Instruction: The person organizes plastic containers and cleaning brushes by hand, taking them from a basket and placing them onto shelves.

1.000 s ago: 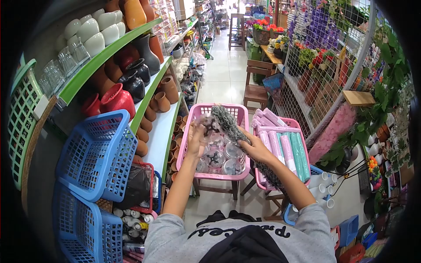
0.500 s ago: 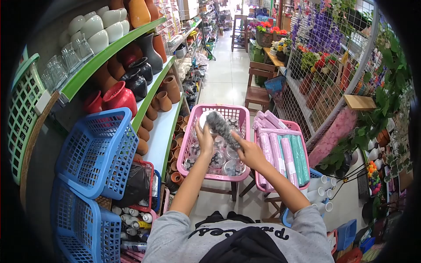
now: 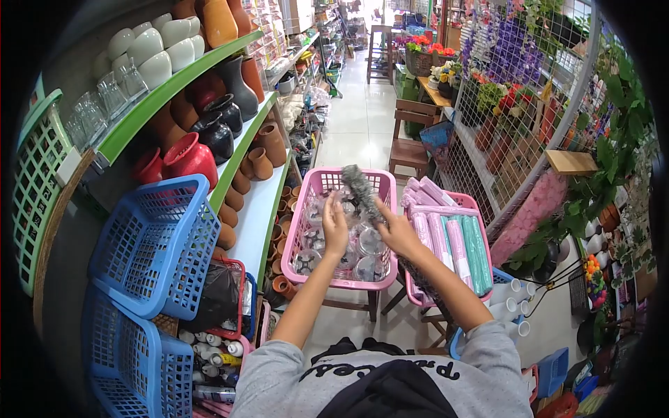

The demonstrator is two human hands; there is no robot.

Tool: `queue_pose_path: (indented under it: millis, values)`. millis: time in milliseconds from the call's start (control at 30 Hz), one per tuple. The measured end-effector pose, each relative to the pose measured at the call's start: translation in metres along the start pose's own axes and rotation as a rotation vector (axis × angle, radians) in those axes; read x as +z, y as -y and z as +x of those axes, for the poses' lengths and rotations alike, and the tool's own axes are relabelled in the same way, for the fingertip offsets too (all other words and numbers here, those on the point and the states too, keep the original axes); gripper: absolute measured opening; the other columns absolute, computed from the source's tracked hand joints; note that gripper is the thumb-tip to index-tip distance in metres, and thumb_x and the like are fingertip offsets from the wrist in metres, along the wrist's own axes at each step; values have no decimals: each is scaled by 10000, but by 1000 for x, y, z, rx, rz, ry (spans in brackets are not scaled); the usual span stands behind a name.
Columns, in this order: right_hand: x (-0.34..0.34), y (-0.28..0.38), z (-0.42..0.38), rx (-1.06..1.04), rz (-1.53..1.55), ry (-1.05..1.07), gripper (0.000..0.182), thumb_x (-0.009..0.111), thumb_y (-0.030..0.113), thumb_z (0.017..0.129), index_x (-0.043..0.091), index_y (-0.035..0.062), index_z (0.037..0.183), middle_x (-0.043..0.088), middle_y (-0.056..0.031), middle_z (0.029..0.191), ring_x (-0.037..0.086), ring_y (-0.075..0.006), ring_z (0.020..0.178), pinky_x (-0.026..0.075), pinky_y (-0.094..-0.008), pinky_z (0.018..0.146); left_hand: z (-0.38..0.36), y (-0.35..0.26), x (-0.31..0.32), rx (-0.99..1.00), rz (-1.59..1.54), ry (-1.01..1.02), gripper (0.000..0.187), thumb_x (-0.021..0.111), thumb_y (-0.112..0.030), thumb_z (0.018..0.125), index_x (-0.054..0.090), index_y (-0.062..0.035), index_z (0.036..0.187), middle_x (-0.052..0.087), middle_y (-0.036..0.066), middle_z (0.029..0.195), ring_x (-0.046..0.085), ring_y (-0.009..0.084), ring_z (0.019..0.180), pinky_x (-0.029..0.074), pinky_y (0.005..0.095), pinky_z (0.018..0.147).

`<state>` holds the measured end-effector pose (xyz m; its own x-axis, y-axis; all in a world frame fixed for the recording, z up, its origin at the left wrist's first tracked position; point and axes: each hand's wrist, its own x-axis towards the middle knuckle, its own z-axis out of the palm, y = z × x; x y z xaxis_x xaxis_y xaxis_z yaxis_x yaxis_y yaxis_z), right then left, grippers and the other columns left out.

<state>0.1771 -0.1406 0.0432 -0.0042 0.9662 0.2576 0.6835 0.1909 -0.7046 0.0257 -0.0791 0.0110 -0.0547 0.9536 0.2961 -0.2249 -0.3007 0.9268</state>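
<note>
My right hand (image 3: 396,228) grips one end of a fluffy grey duster (image 3: 359,188), whose other end reaches up over the pink basket (image 3: 341,283). My left hand (image 3: 336,226) is over the same basket, fingers stretched upward, with no object seen in it. Beneath both hands lie several round clear containers (image 3: 370,242) with dark and white pieces inside. Part of the basket's contents is hidden by my hands and the duster.
A second pink basket (image 3: 480,202) holds wrapped pink and teal rolls (image 3: 472,254) at right. Blue baskets (image 3: 143,244) stand at left beside shelves of pots (image 3: 261,161). A wooden chair (image 3: 410,150) and wire rack (image 3: 488,132) stand ahead.
The white round item in my left hand is gone from it, and that hand has moved slightly down and right. The duster has tilted more upright, and my right hand has shifted slightly right.
</note>
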Motion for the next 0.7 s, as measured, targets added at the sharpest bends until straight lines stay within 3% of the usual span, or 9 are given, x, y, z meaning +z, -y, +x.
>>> queue_pose_path:
  millis: [33, 100, 133, 200, 300, 467, 533, 567, 700]
  values:
    - [6, 2, -1, -153, 58, -27, 599, 535, 131, 825, 336, 191, 1388, 607, -287, 877, 597, -436, 805, 472, -476, 742, 5, 14, -2, 18, 4, -15, 397, 363, -232, 991, 409, 15, 1298, 487, 136, 1265, 469, 192, 1143, 359, 305, 969]
    - [5, 14, -12, -167, 42, 78, 599, 533, 131, 827, 333, 190, 1388, 607, -286, 879, 600, -432, 806, 473, -472, 737, 28, 76, -20, 28, -22, -21, 403, 351, -238, 993, 396, 16, 1302, 496, 145, 1251, 479, 199, 1131, 375, 310, 953]
    - [2, 21, -16, -182, 27, 185, 599, 531, 130, 828, 330, 189, 1389, 608, -286, 882, 603, -428, 808, 475, -468, 732, 31, 73, -27, -100, -134, -126, 364, 333, -218, 995, 427, -17, 1282, 525, 106, 1213, 523, 166, 1089, 461, 259, 845]
    - [-7, 19, -17, -207, -3, 196, 611, 529, 124, 819, 325, 187, 1391, 609, -282, 886, 605, -424, 805, 475, -464, 736, 40, 70, -44, -144, -350, -130, 364, 313, -231, 990, 420, -53, 1289, 572, 85, 1123, 591, 178, 959, 508, 256, 726]
    - [-14, -6, -17, 97, 2, 140, 627, 520, 109, 802, 323, 189, 1392, 603, -286, 924, 600, -431, 823, 470, -471, 756, 17, 4, -32, -311, -576, -292, 401, 313, -324, 975, 428, -84, 1276, 604, 79, 1040, 619, 217, 871, 525, 303, 723]
    - [10, -17, -22, -133, 153, 68, 592, 518, 135, 845, 316, 176, 1399, 595, -282, 1039, 591, -425, 934, 459, -421, 832, 23, 24, -41, -422, -757, -72, 491, 350, -514, 915, 472, -129, 1193, 582, 73, 1079, 604, 233, 910, 531, 370, 754]
    - [8, -6, -24, -139, 128, 46, 581, 521, 149, 863, 309, 173, 1404, 592, -274, 1072, 584, -415, 984, 446, -394, 861, 16, -8, -32, -530, -716, -93, 568, 386, -581, 879, 453, -146, 1238, 541, 57, 1137, 568, 213, 977, 530, 383, 761]
    - [5, -2, -24, -97, 161, 78, 581, 525, 149, 866, 308, 175, 1404, 589, -278, 1077, 589, -405, 993, 447, -382, 868, 14, -13, -31, -504, -625, -52, 674, 445, -651, 821, 432, -158, 1281, 506, 47, 1177, 524, 186, 1040, 536, 371, 768]
    - [1, -3, -21, -18, 216, 122, 574, 523, 151, 870, 312, 175, 1403, 585, -271, 1097, 586, -396, 1014, 443, -374, 880, 23, 1, -34, -432, -298, 73, 711, 515, -664, 781, 443, -156, 1272, 488, 60, 1194, 504, 182, 1069, 511, 376, 852]
